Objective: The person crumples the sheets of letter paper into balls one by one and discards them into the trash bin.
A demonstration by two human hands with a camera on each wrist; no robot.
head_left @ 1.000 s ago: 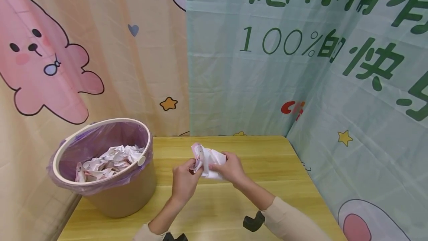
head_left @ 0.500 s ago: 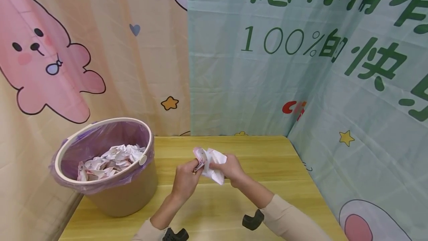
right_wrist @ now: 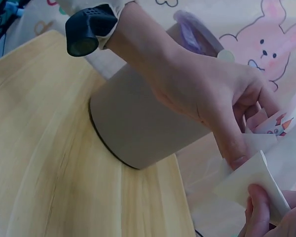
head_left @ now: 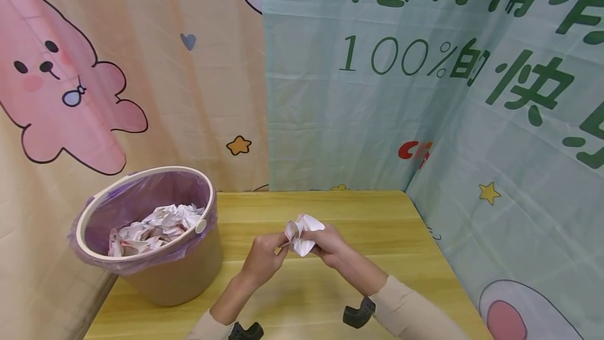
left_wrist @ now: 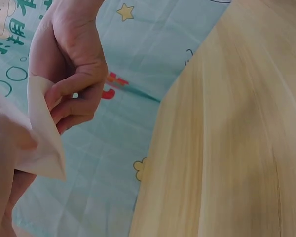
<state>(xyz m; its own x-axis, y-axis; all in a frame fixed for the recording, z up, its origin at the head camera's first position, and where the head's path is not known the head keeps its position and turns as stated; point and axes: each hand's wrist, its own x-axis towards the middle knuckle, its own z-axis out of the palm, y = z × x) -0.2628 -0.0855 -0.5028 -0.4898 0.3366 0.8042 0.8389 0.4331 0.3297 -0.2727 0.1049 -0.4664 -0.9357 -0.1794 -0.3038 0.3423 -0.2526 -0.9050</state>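
Observation:
In the head view, a partly crumpled sheet of white paper (head_left: 308, 224) with pink print is held up over the middle of the table, between both hands. My left hand (head_left: 264, 257) pinches its left edge between thumb and fingers. On the other side my right hand (head_left: 333, 246) grips the paper, thumb across its front. The right wrist view shows the paper (right_wrist: 288, 153) folded over, coloured print on a corner, with the left hand (right_wrist: 202, 89) above and part of the right hand (right_wrist: 281, 217) below. In the left wrist view, the right hand's curled fingers (left_wrist: 81, 94) hold the paper's edge.
A beige bucket (head_left: 174, 272) with a purple liner stands on the table's left side, crumpled papers (head_left: 160, 224) inside it. The wooden table (head_left: 377, 287) ends at printed curtains (head_left: 340, 119) behind and to the right. Each wrist bears a black camera (head_left: 359, 312).
The paper has been turned and bunched smaller between the hands. My left hand has moved slightly right, closer to the right hand. The bucket stays in place.

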